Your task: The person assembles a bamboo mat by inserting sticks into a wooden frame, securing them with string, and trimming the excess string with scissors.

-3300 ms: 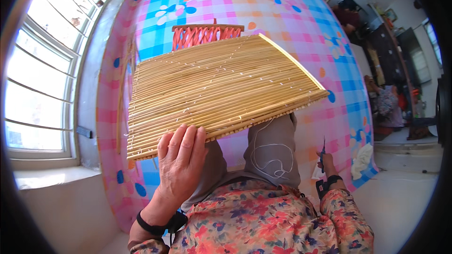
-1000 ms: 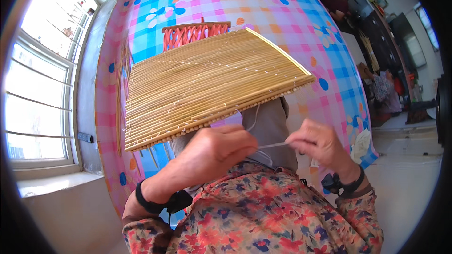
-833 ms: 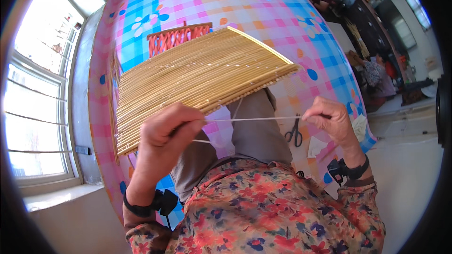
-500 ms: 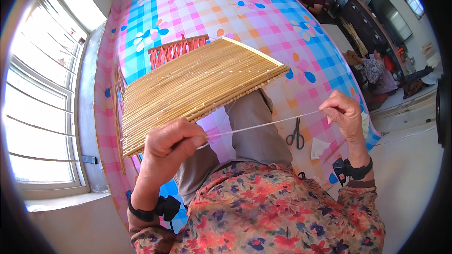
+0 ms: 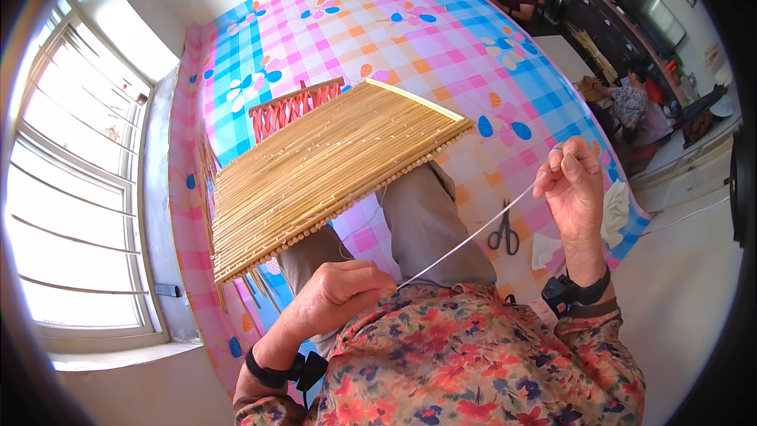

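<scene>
A thin white string (image 5: pixel 465 241) runs taut at a slant between my two hands. My left hand (image 5: pixel 341 292) pinches its lower end close to my waist. Higher up at the right, my right hand (image 5: pixel 571 189) holds the other end, its fingers curled together. Ahead of me a mat of thin straw-coloured stalks (image 5: pixel 339 166) lies tilted over my knees, with rows of white stitches across it and a pale strip along its far right edge. A loose loop of thread hangs below its near edge, close to my left hand.
Black-handled scissors (image 5: pixel 503 235) lie on the checked cloth (image 5: pixel 441 47) beside my right leg, near white scraps (image 5: pixel 544 251). Behind the mat stands a red laced rack (image 5: pixel 296 106). Loose stalks (image 5: pixel 260 288) stick out at the left. A barred window (image 5: pixel 75 189) is further left; two people sit at far right.
My left hand has moved down and right toward my waist. My right hand has risen slightly and turned, so the string now slants more steeply. The mat appears slightly shifted as the view moved.
</scene>
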`<state>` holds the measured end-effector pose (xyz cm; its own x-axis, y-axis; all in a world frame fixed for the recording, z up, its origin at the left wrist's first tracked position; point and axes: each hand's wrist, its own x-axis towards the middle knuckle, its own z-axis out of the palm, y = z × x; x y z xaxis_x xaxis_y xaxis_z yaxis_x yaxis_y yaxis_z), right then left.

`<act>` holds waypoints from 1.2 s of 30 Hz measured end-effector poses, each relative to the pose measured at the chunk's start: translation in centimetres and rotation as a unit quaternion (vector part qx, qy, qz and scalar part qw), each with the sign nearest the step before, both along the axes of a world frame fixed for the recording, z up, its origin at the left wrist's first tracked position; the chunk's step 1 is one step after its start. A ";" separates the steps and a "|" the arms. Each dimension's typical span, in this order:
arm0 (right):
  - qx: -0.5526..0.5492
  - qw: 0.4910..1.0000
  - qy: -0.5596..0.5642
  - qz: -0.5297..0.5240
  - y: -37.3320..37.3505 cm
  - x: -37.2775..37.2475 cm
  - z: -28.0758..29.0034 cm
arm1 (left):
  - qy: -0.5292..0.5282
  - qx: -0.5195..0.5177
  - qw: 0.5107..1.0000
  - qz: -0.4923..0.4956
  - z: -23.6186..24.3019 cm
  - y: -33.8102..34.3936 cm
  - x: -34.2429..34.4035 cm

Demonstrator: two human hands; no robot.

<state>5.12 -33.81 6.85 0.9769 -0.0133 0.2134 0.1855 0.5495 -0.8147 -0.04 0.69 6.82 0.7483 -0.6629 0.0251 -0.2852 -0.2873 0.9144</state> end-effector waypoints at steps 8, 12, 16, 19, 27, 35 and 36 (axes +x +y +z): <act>0.023 0.999 0.003 -0.044 0.7 1.4 -0.5 | -0.448 0.262 0.852 0.068 -1.1 -2.1 0.9; -0.161 0.985 -0.044 -0.049 1.0 1.7 0.1 | -0.474 0.365 0.779 0.187 -3.6 -1.2 2.8; -0.218 0.974 0.024 0.063 3.9 1.8 -0.8 | -0.513 0.410 0.734 0.173 -5.5 -1.1 5.2; -0.213 0.966 0.078 0.121 6.8 1.9 -3.2 | -0.484 0.458 0.730 0.151 -6.4 -0.2 6.6; -0.366 0.916 -0.160 0.041 9.3 4.7 -3.6 | -0.465 0.398 0.768 0.189 1.9 1.3 9.1; -0.335 0.888 -0.309 -0.067 13.4 9.8 1.6 | -0.328 0.315 0.863 0.221 10.8 2.0 11.9; -0.328 0.884 -0.323 -0.079 13.7 10.3 2.0 | -0.302 0.281 0.884 0.219 11.5 2.1 12.5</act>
